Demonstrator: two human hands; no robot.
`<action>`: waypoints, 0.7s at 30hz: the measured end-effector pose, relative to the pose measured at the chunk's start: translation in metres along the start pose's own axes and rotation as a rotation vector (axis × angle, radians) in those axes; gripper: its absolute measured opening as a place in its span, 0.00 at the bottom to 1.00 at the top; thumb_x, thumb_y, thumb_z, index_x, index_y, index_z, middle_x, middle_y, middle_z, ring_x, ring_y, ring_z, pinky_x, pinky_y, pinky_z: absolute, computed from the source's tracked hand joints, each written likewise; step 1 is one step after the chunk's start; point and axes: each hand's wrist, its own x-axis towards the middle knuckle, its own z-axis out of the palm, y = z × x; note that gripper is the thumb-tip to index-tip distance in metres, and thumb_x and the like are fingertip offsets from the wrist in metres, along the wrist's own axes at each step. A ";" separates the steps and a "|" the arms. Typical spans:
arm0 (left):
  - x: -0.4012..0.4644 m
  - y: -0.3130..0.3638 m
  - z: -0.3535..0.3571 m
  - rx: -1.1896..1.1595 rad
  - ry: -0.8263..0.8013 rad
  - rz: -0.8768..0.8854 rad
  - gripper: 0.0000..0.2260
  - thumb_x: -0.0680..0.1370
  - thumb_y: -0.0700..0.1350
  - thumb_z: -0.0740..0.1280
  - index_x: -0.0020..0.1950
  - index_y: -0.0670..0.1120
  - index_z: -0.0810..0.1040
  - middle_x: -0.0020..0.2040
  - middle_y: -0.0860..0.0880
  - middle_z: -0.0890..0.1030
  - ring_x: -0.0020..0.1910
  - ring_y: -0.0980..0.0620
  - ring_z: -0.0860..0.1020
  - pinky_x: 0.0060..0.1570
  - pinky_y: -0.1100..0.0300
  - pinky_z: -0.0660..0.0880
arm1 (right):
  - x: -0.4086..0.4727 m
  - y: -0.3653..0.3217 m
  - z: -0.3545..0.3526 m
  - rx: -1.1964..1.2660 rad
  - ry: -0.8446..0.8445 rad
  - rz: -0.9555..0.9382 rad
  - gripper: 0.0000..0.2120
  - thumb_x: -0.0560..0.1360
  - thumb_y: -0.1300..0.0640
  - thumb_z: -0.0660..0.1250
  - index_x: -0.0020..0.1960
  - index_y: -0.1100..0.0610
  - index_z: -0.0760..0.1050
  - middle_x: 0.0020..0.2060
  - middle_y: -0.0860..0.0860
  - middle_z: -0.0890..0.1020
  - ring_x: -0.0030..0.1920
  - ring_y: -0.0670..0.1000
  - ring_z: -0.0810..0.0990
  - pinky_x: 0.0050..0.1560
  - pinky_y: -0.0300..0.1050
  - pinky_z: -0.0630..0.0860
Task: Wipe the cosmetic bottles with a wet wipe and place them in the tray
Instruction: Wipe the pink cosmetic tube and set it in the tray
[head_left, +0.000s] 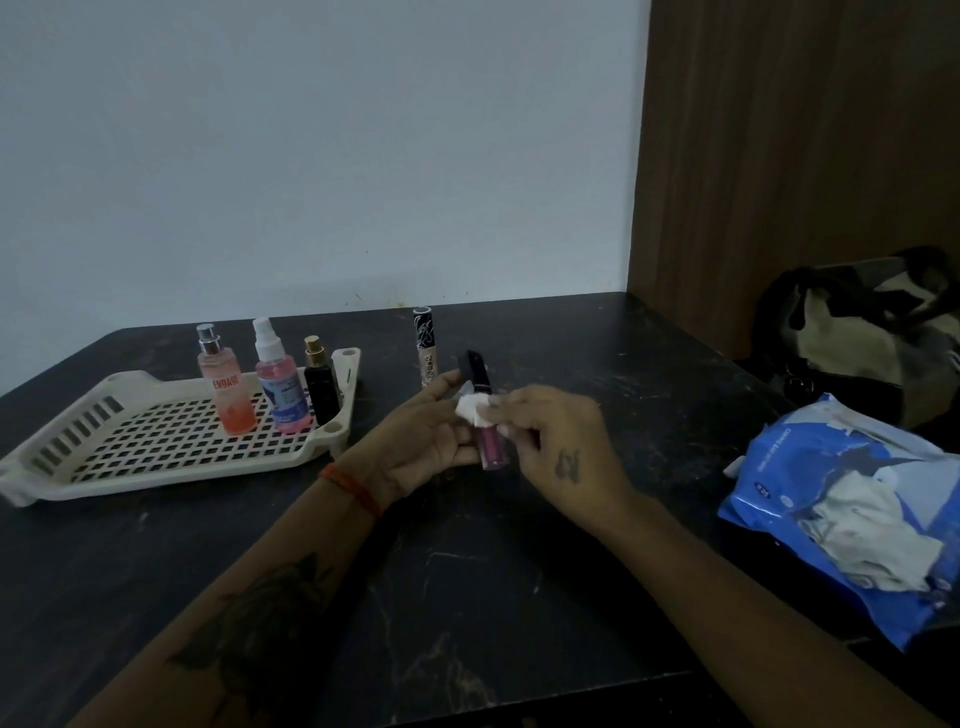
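Looks like my room at home: dark marble-look bench (467, 571) shoved into corner, plain pale wall (311, 156), wood-panel wardrobe side (805, 156), duffel bag (862, 322) dumped next to it.

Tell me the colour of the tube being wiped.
Purple lower body with a black cap on the tube; head view, the only one.

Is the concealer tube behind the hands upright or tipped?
Upright. The concealer tube stands on the table, black cap on top, outside the tray.
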 end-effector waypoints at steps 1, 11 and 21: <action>0.000 0.001 0.000 -0.011 0.009 0.011 0.12 0.79 0.37 0.55 0.58 0.47 0.72 0.52 0.42 0.81 0.46 0.45 0.83 0.39 0.49 0.81 | -0.005 0.001 -0.002 -0.034 -0.009 -0.026 0.11 0.71 0.69 0.67 0.51 0.60 0.81 0.50 0.56 0.84 0.48 0.48 0.80 0.52 0.28 0.69; 0.002 0.000 0.003 0.002 -0.036 -0.027 0.14 0.79 0.38 0.56 0.62 0.47 0.71 0.54 0.42 0.82 0.51 0.41 0.81 0.45 0.40 0.79 | 0.003 0.016 -0.028 0.129 0.082 0.067 0.09 0.68 0.67 0.72 0.45 0.56 0.83 0.41 0.50 0.85 0.39 0.43 0.81 0.41 0.31 0.77; 0.001 0.002 0.000 -0.023 -0.058 0.027 0.17 0.78 0.37 0.56 0.66 0.48 0.69 0.49 0.44 0.83 0.46 0.45 0.83 0.40 0.50 0.81 | -0.009 0.004 -0.018 0.088 -0.303 -0.027 0.08 0.66 0.66 0.73 0.41 0.54 0.84 0.40 0.46 0.83 0.41 0.39 0.78 0.45 0.26 0.72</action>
